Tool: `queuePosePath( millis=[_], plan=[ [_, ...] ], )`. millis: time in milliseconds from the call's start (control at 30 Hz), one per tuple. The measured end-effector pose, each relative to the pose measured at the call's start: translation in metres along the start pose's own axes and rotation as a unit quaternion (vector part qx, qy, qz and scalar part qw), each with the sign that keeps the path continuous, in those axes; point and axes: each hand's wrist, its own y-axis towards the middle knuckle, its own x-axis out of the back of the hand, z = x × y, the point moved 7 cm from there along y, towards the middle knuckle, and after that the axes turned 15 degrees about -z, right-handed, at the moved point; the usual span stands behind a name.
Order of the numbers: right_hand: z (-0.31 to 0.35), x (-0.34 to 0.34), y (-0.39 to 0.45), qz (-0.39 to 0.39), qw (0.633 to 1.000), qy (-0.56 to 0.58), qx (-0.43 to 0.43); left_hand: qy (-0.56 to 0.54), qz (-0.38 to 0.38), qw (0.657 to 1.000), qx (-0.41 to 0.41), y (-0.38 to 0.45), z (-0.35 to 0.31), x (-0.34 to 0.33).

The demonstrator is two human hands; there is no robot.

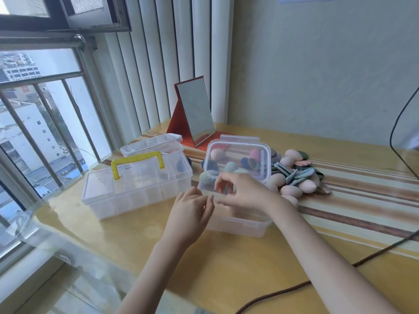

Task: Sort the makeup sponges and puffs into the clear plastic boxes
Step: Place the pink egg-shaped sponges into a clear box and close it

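Both hands meet at the near rim of the clear box (pixel 238 219), the left hand (pixel 192 209) pinching the rim and the right hand (pixel 240 192) loosely spread, beside the sponge pile (pixel 297 175) on the worktop (pixel 226 268).

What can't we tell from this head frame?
- Inside of the near clear box: hidden by both hands.
- Right hand grip: fingers blurred, hold unclear.
- Left hand: fingertips blurred at the box edge.
- Yellow-handled box contents: hazy through plastic.
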Motion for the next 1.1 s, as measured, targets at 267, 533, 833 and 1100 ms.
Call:
queuePosePath(
  millis=[267,533,833,1100],
  plan=[
    [0.0,-0.015,-0.001,0.07,0.98,-0.18,0.052,0.168,-0.065,0.982,-0.054,-0.006,-0.023,0.019],
    [-0.01,0.023,-0.007,-0.091,0.943,0.307,-0.095,0.226,0.037,0.973,-0.033,0.014,-0.032,0.015],
    [-0.021,0.042,-0.002,-0.135,0.926,0.343,-0.085,-0.44,0.13,0.77,0.443,0.045,-0.046,-0.032],
    [-0.074,0.061,-0.004,-0.161,0.94,0.276,-0.12,-0.343,0.172,0.788,0.481,0.024,-0.036,-0.06]
  ],
)
